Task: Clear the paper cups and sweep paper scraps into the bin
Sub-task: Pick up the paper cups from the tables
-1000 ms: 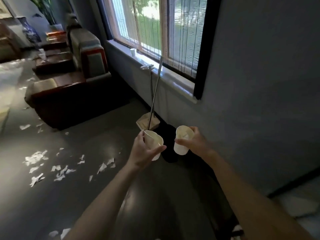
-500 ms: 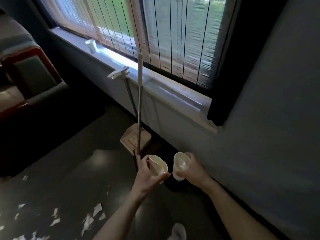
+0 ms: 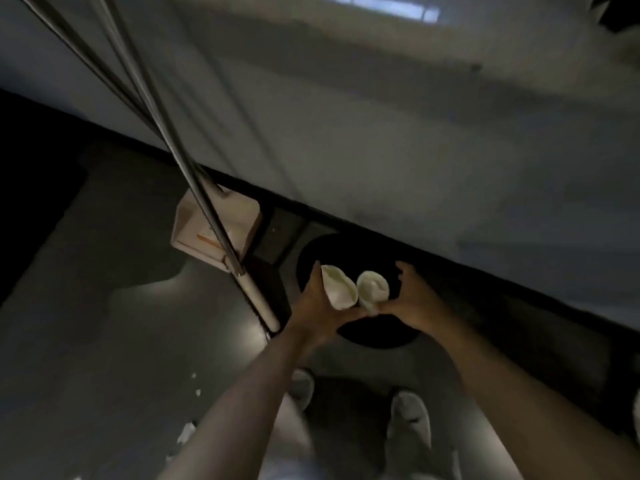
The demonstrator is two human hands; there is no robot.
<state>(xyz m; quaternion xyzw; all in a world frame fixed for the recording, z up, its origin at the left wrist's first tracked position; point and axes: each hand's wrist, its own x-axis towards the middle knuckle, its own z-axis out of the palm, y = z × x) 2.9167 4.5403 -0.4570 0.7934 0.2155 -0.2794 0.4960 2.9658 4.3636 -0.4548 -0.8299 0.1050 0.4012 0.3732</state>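
Dark glossy floor (image 3: 104, 341), pale light patches reflecting off it. Black round bin (image 3: 375, 342) stands on it, close to the dark skirting at the wall's base. Just L of bin: pale dustpan (image 3: 214, 226) on the floor, metal pole rising from it. A 2nd pole (image 3: 258, 299) w/ whitish lower end comes down btwn dustpan & bin; its foot is lost in shadow. Few white paper scraps (image 3: 187, 433) lie lower L, well apart from bin. Person's light shoes (image 3: 408, 420) stand on floor just in front of bin.
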